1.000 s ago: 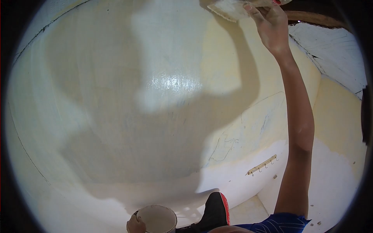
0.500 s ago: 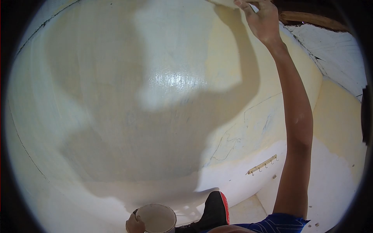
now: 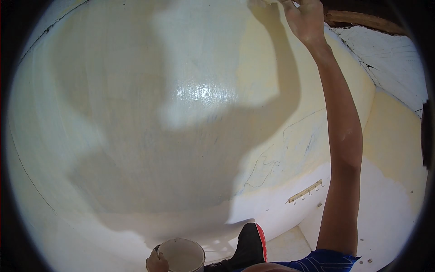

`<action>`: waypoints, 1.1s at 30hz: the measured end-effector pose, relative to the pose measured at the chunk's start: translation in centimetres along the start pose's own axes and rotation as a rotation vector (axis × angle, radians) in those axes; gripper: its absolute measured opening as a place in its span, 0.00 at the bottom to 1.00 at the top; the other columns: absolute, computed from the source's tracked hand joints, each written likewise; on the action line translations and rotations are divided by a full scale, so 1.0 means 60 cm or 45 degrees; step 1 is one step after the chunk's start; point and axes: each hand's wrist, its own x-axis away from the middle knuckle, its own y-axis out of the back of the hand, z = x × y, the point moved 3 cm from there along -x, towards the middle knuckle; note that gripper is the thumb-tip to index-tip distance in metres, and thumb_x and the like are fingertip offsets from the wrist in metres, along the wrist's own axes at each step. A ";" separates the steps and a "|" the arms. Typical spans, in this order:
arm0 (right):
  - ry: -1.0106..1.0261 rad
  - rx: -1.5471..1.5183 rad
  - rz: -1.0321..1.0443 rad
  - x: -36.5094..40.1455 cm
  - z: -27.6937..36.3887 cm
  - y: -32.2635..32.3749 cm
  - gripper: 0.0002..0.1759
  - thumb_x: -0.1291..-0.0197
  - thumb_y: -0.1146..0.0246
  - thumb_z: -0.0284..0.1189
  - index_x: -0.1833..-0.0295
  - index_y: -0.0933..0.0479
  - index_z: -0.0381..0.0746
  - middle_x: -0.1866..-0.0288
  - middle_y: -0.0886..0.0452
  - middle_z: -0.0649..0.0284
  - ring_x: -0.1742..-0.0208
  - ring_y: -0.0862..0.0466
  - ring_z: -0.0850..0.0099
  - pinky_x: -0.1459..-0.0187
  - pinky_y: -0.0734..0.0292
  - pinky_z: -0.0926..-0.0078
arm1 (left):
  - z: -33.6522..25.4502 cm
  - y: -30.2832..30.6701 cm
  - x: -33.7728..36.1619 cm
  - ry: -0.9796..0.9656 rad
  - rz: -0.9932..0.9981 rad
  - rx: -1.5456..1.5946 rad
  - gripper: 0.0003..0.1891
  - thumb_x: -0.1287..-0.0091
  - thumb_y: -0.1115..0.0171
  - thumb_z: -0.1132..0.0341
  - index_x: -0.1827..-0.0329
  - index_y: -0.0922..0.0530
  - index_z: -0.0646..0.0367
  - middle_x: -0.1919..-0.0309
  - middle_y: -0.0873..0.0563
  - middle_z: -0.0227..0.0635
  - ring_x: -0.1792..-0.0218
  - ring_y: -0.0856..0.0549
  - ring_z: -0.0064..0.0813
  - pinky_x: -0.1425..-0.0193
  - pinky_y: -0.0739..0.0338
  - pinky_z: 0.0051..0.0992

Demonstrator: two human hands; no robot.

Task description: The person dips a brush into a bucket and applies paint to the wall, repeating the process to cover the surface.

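At the lower edge, my left hand (image 3: pixel 157 262) is closed on the rim of a white paint bucket (image 3: pixel 202 259), whose inside walls are smeared. My right arm reaches up to the top of the picture, where my right hand (image 3: pixel 306 20) is closed close to the wall. It grips what looks like a paintbrush (image 3: pixel 262 2), mostly cut off by the top edge. The wall (image 3: pixel 258 59) before me is yellowish on the right, with a paler, wet-looking, shiny coat on the left and middle. My shadow falls across it.
A wooden hook rail (image 3: pixel 306 191) is fixed low on the wall at right. My dark shoe (image 3: pixel 250 245) with a red sole edge shows at the bottom. A wooden beam (image 3: pixel 364 20) and white ceiling panel (image 3: pixel 385 54) lie at upper right.
My right hand has shifted slightly left and up, and its shadow has moved with it. The left hand and bucket are practically unchanged.
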 end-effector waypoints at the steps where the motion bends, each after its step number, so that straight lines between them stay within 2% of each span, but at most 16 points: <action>1: -0.001 0.000 0.000 0.008 0.005 0.005 0.06 0.42 0.26 0.22 0.65 0.18 0.36 0.58 0.12 0.56 0.52 0.16 0.62 0.42 0.28 0.62 | 0.000 0.001 0.000 0.001 0.000 -0.001 0.21 0.22 0.50 0.53 0.48 0.19 0.64 0.51 0.13 0.62 0.49 0.16 0.68 0.44 0.23 0.57; 7: 0.070 -0.063 0.120 0.037 0.017 0.030 0.06 0.40 0.26 0.24 0.64 0.17 0.37 0.60 0.12 0.56 0.53 0.15 0.62 0.42 0.27 0.64 | 0.007 0.000 -0.001 0.016 0.020 -0.026 0.21 0.22 0.50 0.53 0.49 0.20 0.66 0.53 0.13 0.64 0.49 0.16 0.69 0.44 0.23 0.57; 9: -0.292 -0.232 0.061 0.030 0.014 0.030 0.05 0.39 0.27 0.24 0.63 0.17 0.35 0.60 0.12 0.56 0.54 0.15 0.62 0.43 0.27 0.66 | 0.008 -0.003 -0.004 0.035 0.019 -0.011 0.22 0.22 0.50 0.53 0.50 0.20 0.66 0.54 0.13 0.64 0.50 0.16 0.69 0.45 0.23 0.57; 10: -0.294 -0.231 0.062 0.027 0.005 0.024 0.05 0.39 0.27 0.24 0.63 0.17 0.35 0.60 0.12 0.56 0.54 0.15 0.62 0.43 0.27 0.66 | 0.007 -0.003 -0.003 0.035 0.021 -0.013 0.22 0.22 0.50 0.53 0.50 0.20 0.66 0.54 0.13 0.64 0.50 0.16 0.69 0.45 0.23 0.57; 12: -0.045 -0.050 -0.050 0.010 -0.006 0.013 0.05 0.41 0.27 0.22 0.64 0.17 0.34 0.60 0.12 0.55 0.54 0.15 0.61 0.45 0.25 0.65 | 0.003 -0.003 -0.002 0.021 0.029 -0.014 0.22 0.21 0.51 0.53 0.51 0.20 0.67 0.54 0.13 0.65 0.49 0.16 0.69 0.44 0.23 0.56; 15: 0.047 0.103 -0.058 -0.002 -0.008 0.001 0.05 0.41 0.27 0.22 0.64 0.17 0.34 0.60 0.12 0.55 0.53 0.15 0.60 0.45 0.25 0.65 | 0.014 -0.013 -0.007 0.038 0.009 -0.075 0.21 0.21 0.50 0.53 0.51 0.20 0.66 0.54 0.13 0.64 0.49 0.16 0.68 0.45 0.23 0.56; 19: 0.015 0.119 -0.005 0.023 0.001 0.004 0.04 0.42 0.27 0.21 0.64 0.17 0.35 0.62 0.13 0.56 0.54 0.15 0.61 0.45 0.25 0.64 | 0.014 -0.009 -0.004 0.026 0.003 -0.027 0.20 0.21 0.50 0.54 0.53 0.20 0.64 0.55 0.13 0.63 0.52 0.16 0.69 0.47 0.22 0.56; 21: 0.016 -0.098 0.103 0.040 0.007 0.014 0.04 0.40 0.28 0.23 0.65 0.17 0.36 0.62 0.12 0.56 0.56 0.14 0.61 0.45 0.26 0.64 | 0.021 -0.013 -0.004 -0.034 -0.040 -0.002 0.19 0.22 0.50 0.54 0.54 0.21 0.63 0.56 0.13 0.62 0.53 0.16 0.69 0.48 0.23 0.58; 25: 0.080 -0.145 0.118 0.042 0.010 0.029 0.05 0.40 0.27 0.24 0.65 0.17 0.37 0.62 0.12 0.57 0.58 0.14 0.61 0.45 0.27 0.63 | 0.016 -0.007 0.000 -0.037 -0.036 -0.006 0.19 0.22 0.50 0.53 0.55 0.21 0.62 0.57 0.13 0.62 0.53 0.17 0.69 0.48 0.23 0.58; 31: 0.133 0.080 -0.026 0.011 -0.010 0.010 0.07 0.39 0.27 0.26 0.65 0.18 0.37 0.59 0.12 0.57 0.55 0.15 0.63 0.44 0.28 0.63 | 0.016 -0.017 -0.006 -0.075 -0.066 -0.013 0.19 0.22 0.50 0.53 0.56 0.21 0.62 0.58 0.13 0.62 0.54 0.17 0.70 0.49 0.23 0.58; 33: 0.081 0.103 -0.020 0.021 -0.010 0.003 0.05 0.39 0.28 0.23 0.63 0.19 0.36 0.58 0.13 0.57 0.55 0.16 0.64 0.46 0.27 0.65 | 0.027 -0.025 -0.011 -0.065 -0.065 -0.038 0.20 0.22 0.50 0.53 0.56 0.21 0.63 0.59 0.13 0.62 0.54 0.16 0.69 0.49 0.23 0.58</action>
